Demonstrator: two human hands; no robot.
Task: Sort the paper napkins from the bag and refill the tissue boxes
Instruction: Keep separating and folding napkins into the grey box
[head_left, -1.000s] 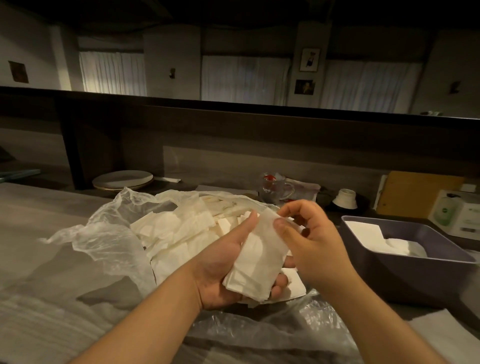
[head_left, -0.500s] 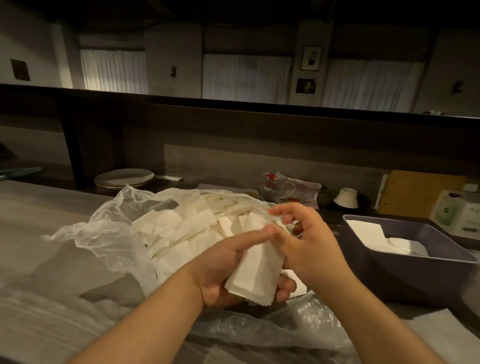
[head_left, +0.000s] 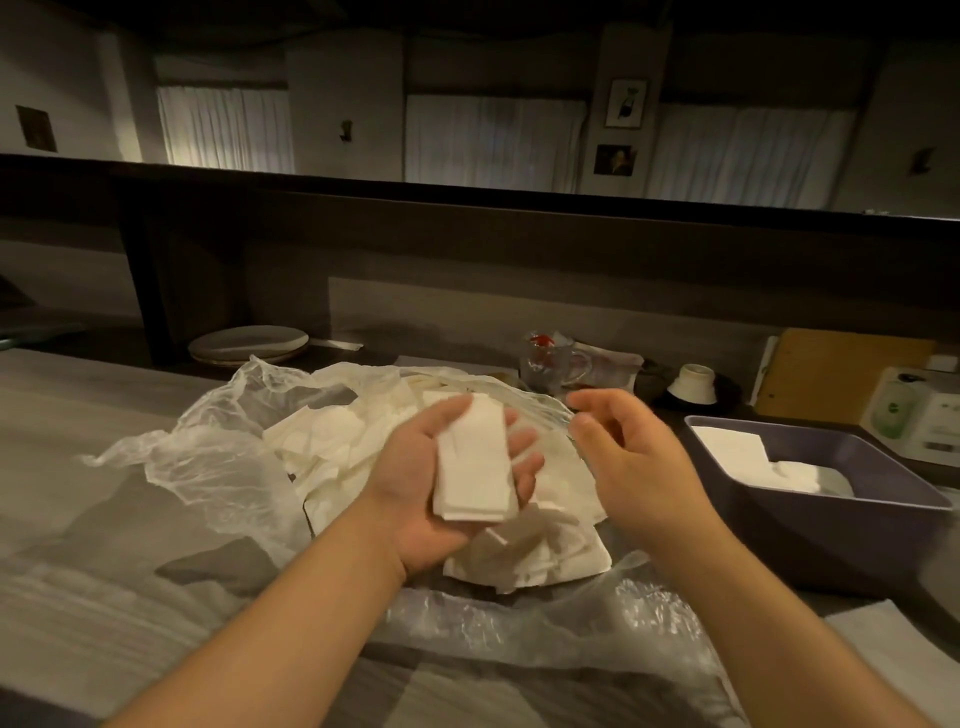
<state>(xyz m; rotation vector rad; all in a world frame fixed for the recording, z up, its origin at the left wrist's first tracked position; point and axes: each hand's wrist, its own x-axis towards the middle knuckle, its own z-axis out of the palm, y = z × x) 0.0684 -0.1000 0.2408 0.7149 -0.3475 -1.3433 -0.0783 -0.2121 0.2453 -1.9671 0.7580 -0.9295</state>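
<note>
head view: left hand (head_left: 441, 483) lies palm up, fingers loosely cradling a folded napkin stack (head_left: 475, 462) over the bag (head_left: 208, 457); right hand (head_left: 628, 457) hovers beside it, relaxed, holding nothing

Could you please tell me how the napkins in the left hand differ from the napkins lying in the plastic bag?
The folded stack of napkins is flat, narrow and squared up on the palm of the left hand; the loose napkins in the plastic bag lie crumpled and jumbled. The stack is raised above the counter; the loose ones lie in the bag on it. Both are white paper.
</note>
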